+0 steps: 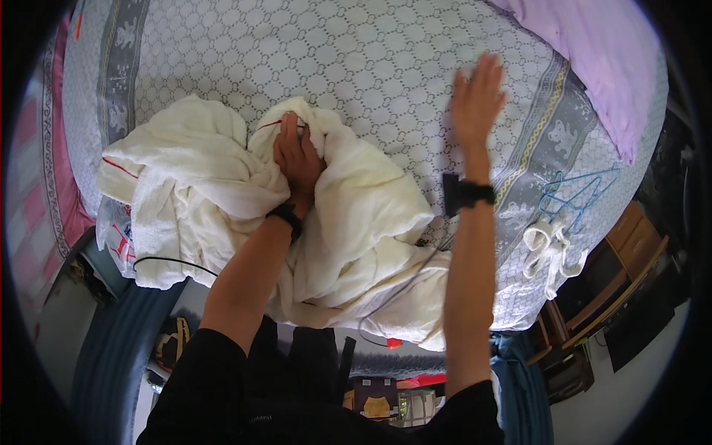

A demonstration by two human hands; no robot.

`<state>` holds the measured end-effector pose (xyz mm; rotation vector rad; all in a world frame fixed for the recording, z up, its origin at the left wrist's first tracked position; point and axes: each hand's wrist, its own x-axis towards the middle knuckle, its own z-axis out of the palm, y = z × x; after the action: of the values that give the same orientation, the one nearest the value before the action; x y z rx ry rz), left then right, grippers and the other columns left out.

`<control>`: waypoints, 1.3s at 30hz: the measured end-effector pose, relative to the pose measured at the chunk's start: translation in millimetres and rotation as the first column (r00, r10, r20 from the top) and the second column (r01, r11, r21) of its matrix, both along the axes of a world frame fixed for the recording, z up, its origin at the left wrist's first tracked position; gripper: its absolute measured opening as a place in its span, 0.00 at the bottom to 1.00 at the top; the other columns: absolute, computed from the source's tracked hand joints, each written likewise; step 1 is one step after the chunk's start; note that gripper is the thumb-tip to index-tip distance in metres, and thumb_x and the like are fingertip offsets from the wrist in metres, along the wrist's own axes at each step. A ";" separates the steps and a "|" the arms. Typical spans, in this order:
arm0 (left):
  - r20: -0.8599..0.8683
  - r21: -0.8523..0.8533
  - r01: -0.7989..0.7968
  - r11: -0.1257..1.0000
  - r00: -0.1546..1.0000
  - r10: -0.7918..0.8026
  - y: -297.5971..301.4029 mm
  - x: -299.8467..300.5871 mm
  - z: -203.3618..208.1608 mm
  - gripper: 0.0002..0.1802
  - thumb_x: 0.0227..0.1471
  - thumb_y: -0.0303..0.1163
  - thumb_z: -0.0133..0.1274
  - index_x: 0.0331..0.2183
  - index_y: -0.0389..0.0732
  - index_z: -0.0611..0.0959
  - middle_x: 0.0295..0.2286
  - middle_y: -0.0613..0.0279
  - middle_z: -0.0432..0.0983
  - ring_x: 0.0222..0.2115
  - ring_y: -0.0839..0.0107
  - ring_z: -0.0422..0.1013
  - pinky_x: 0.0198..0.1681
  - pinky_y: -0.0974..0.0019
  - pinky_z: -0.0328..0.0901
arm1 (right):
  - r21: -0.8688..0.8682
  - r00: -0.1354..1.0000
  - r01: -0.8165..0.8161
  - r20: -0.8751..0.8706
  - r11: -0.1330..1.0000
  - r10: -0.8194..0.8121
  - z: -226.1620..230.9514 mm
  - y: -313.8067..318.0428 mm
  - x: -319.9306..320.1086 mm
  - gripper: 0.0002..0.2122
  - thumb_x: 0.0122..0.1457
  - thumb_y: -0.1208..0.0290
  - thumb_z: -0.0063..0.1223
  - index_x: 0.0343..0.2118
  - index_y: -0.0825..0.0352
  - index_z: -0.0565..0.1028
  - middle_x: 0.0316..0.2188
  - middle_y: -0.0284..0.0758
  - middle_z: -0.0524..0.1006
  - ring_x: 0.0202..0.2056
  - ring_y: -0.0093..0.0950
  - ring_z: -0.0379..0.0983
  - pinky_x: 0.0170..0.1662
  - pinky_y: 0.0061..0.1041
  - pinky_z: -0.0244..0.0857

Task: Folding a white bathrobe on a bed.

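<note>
L hand (298, 154) is clenched into the cream towel (222, 193), grasping a fold right at the top of the heap. R hand (477, 95) is released, fingers spread flat, palm down on or just over the bedsheet (356, 59), well apart from the L hand and holding nothing. Can't tell if it's actually pressing the sheet or hovering.

The towel lies bunched on the bed, mostly under and around the L hand, spilling back toward the person's body and over the bed edge below both forearms. Looks like more than one layer of cloth in there, but can't tell how many pieces.

What could go wrong, as I see it: a thin cord (400, 285) runs across the lower part of the heap, betw. the two forearms, w/ a red bit at its end near the bed edge. If the L hand lifts the cloth, the cord could snag and get dragged along. Also the overhang near the body might slide off the bed if the top is tugged.

Right of the R forearm: blue hangers (575, 194) and a small white cloth (547, 248), near the bed edge. Beyond the R hand, a purple blanket (601, 52).

Containers: none clearly in view on the bed; stuff on the floor by the person's legs is too dim to tell.
</note>
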<state>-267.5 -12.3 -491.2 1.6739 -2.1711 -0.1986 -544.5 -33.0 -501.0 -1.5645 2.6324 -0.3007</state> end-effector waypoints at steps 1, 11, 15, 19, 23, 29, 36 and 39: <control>0.011 -0.004 -0.006 1.000 1.000 0.006 -0.3 8.9 -4.1 0.14 0.51 0.22 0.44 0.43 0.32 0.69 0.51 0.50 0.62 0.51 0.53 0.59 0.53 0.55 0.53 | 0.031 0.994 -0.049 0.097 0.998 0.046 7.7 6.9 31.9 0.25 0.61 0.59 0.35 0.59 0.65 0.54 0.62 0.39 0.49 0.63 0.39 0.42 0.61 0.48 0.36; -0.003 -0.083 0.001 0.997 1.000 -0.002 5.3 21.0 -20.6 0.16 0.51 0.26 0.48 0.44 0.36 0.70 0.50 0.53 0.64 0.52 0.59 0.60 0.52 0.58 0.53 | 0.172 0.781 0.095 0.598 0.981 -0.181 157.2 172.3 209.1 0.30 0.51 0.63 0.55 0.55 0.69 0.59 0.54 0.50 0.59 0.55 0.48 0.55 0.57 0.45 0.46; 0.080 -0.121 0.031 0.992 0.997 -0.022 4.0 12.7 -23.7 0.16 0.52 0.25 0.48 0.45 0.37 0.70 0.49 0.57 0.66 0.51 0.62 0.61 0.52 0.60 0.53 | 0.325 0.790 0.065 0.560 0.943 -0.248 157.2 188.0 243.9 0.37 0.47 0.56 0.59 0.57 0.67 0.56 0.53 0.48 0.59 0.56 0.46 0.52 0.56 0.51 0.42; 0.127 -0.256 0.069 0.964 0.991 -0.038 -4.8 15.8 -25.7 0.15 0.49 0.26 0.49 0.42 0.39 0.72 0.50 0.55 0.63 0.52 0.62 0.59 0.52 0.58 0.53 | 0.407 0.866 0.030 0.445 0.913 -0.227 118.7 155.2 245.4 0.35 0.42 0.59 0.61 0.53 0.65 0.60 0.47 0.44 0.64 0.53 0.42 0.55 0.53 0.52 0.44; 0.117 -0.210 0.142 0.967 0.986 -0.119 -12.9 25.6 -7.3 0.17 0.43 0.23 0.51 0.40 0.40 0.73 0.50 0.55 0.62 0.52 0.59 0.58 0.52 0.56 0.53 | 0.429 0.879 0.068 0.401 0.901 -0.258 105.8 135.4 229.8 0.28 0.39 0.68 0.59 0.47 0.61 0.63 0.43 0.40 0.68 0.50 0.38 0.59 0.49 0.53 0.46; -0.327 0.181 0.290 0.940 0.919 -0.221 9.1 73.8 83.7 0.21 0.41 0.21 0.45 0.42 0.36 0.73 0.42 0.49 0.69 0.44 0.51 0.65 0.46 0.55 0.60 | 0.136 0.687 0.083 0.710 0.987 -0.156 129.4 210.6 206.9 0.27 0.44 0.62 0.60 0.47 0.69 0.66 0.40 0.45 0.74 0.43 0.43 0.70 0.45 0.34 0.62; -0.515 0.245 0.561 0.791 0.766 -0.384 69.1 212.4 318.2 0.24 0.37 0.16 0.43 0.40 0.41 0.76 0.34 0.50 0.73 0.38 0.50 0.69 0.40 0.59 0.65 | 0.089 0.630 0.389 0.700 0.917 -0.335 279.5 311.9 266.6 0.28 0.45 0.69 0.60 0.48 0.74 0.62 0.38 0.49 0.73 0.41 0.44 0.70 0.46 0.34 0.62; -0.437 0.155 0.678 0.719 0.700 -0.565 106.5 276.5 411.3 0.29 0.28 0.13 0.45 0.39 0.44 0.79 0.32 0.54 0.73 0.34 0.54 0.71 0.34 0.61 0.68 | 0.003 0.809 0.326 0.517 0.945 -0.281 323.8 342.1 312.1 0.42 0.40 0.63 0.66 0.56 0.72 0.53 0.54 0.50 0.56 0.55 0.46 0.52 0.57 0.39 0.47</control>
<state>9.0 94.2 -79.9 0.8238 -2.4051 -1.0037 -232.5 309.1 -177.2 -0.8899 2.4358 -0.7444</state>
